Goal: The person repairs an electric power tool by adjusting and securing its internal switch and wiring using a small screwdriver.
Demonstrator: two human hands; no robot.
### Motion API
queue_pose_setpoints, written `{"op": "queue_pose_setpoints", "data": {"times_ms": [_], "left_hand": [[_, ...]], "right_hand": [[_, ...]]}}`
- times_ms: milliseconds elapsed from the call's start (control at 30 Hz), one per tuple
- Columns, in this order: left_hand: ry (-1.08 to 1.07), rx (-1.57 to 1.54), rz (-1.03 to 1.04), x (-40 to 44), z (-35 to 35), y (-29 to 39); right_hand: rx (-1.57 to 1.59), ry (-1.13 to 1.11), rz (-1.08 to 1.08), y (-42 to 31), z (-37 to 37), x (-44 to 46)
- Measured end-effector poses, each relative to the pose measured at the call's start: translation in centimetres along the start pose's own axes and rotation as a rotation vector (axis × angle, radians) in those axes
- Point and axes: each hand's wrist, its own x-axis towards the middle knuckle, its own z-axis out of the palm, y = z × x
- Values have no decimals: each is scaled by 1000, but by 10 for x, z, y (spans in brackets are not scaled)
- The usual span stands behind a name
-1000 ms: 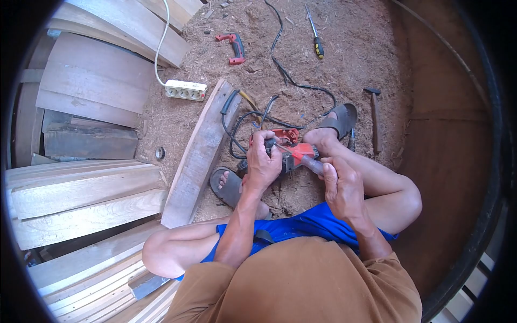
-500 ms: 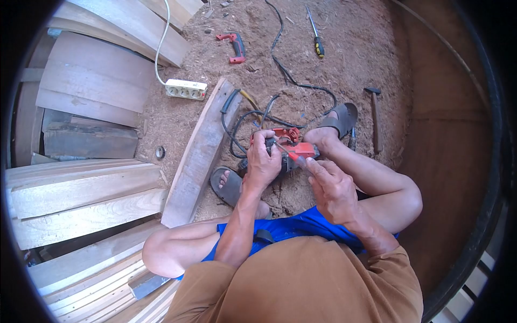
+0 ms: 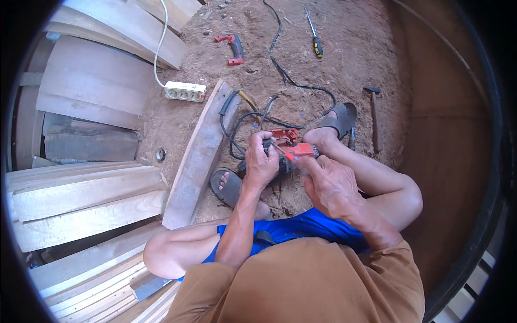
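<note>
A red and black power tool lies between my feet, its rear housing open with parts showing inside. My left hand is closed at the tool's left end, its thumb and fingers pinching a small black part. In my right hand is a screwdriver with a red and clear handle. Its thin shaft points up and left to the black part at my left fingertips. Whether the tip sits in a screw is too small to tell. My left fingers partly hide the tool.
A red and black handle cover, a yellow-black screwdriver and a hammer lie on the sawdust-covered ground. Black cable winds behind the tool. A power strip, a plank and stacked boards are leftward.
My right hand has turned and shifted slightly on the screwdriver, its fingers now covering more of the handle. My left hand stays almost in place at the black part.
</note>
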Motion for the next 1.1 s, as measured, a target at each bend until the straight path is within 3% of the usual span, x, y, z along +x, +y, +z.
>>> {"op": "queue_pose_setpoints", "data": {"times_ms": [133, 233, 333, 433, 533, 633, 733, 833, 933, 967, 1067, 1100], "left_hand": [[-1, -2, 9, -1, -1, -4], [-10, 22, 17, 0, -3, -5], [-14, 59, 38, 1, -1, -8], [-17, 40, 43, 1, 1, -8], [-12, 17, 41, 1, 1, -7], [-2, 6, 62, 2, 1, -6], [-2, 7, 50, 1, -2, -5], [-8, 29, 35, 3, -5, -4], [-11, 47, 46, 1, -4, -8], [-14, 50, 49, 2, -3, -8], [1, 44, 57, 2, -1, -7], [7, 40, 61, 2, 0, -6]], "right_hand": [[219, -10, 91, 8, 9, 0], [655, -9, 308, 18, 22, -1], [889, -176, 549, 26, 19, -1], [758, 3, 318, 22, 18, -2], [29, 18, -48, 10, -4, 2], [-46, -135, -22, 13, 5, 3], [200, 84, -109, 15, 19, 1], [589, 47, 160, 22, 32, 5], [1086, -212, 684, 22, 13, 10], [1122, -241, 706, 24, 13, 10], [749, 109, 258, 24, 28, 6], [512, 98, 107, 21, 20, 7]]}}
